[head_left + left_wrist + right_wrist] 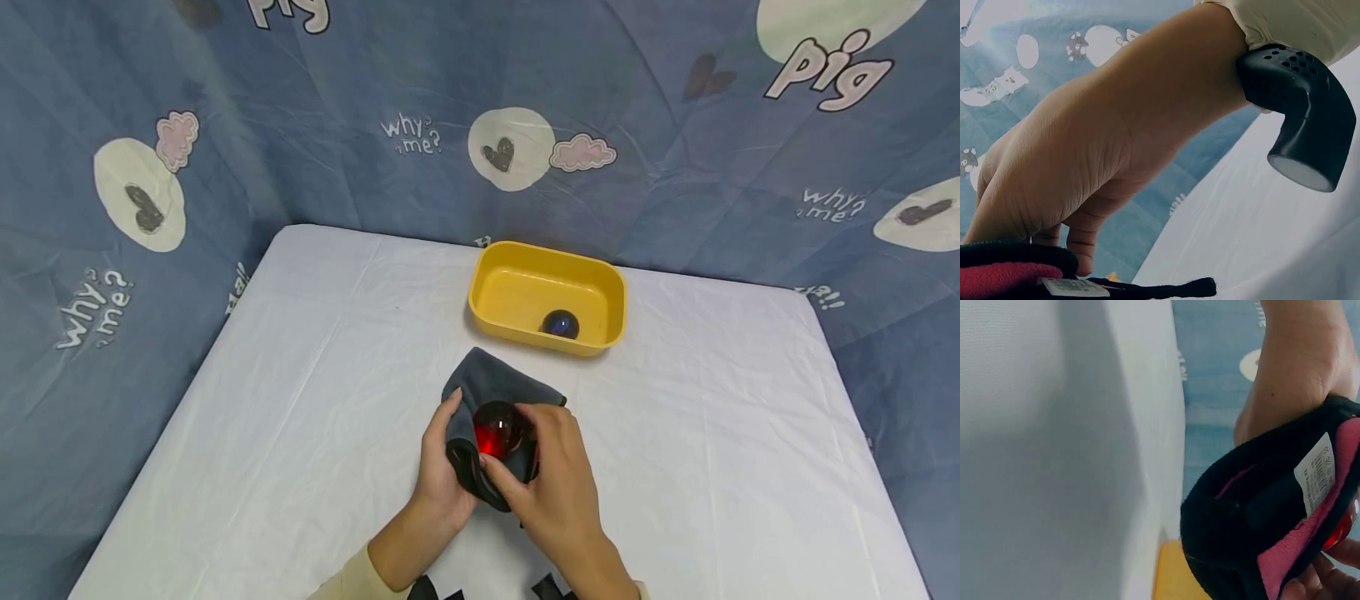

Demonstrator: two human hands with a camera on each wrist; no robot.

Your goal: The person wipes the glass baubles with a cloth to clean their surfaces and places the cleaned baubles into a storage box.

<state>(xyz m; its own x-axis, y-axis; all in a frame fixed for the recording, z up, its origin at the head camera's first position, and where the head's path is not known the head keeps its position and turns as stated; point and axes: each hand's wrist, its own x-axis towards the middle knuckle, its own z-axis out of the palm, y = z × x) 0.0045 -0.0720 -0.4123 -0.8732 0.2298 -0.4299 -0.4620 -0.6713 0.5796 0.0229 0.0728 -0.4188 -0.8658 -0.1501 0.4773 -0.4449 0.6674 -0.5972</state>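
In the head view a glossy dark-red ball [497, 429] lies against a dark grey cloth [491, 379] with a black edge. My left hand [442, 475] holds the cloth from its left side, thumb up along it, other fingers hidden. My right hand [555, 475] pinches the ball from the right between thumb and fingers. Seen from the right wrist, the folded cloth [1229, 531] shows a pink inner side and a white printed label [1316, 475]. A strip of the red ball [1341, 531] shows beside the fingertips [1341, 553].
Beyond the hands, a yellow rectangular tub [483, 312] stands on the white-covered table [337, 400], with a dark blue ball [561, 323] inside near its front wall. A blue patterned cloth [360, 183] hangs behind. Black pieces [551, 586] show at the bottom edge.
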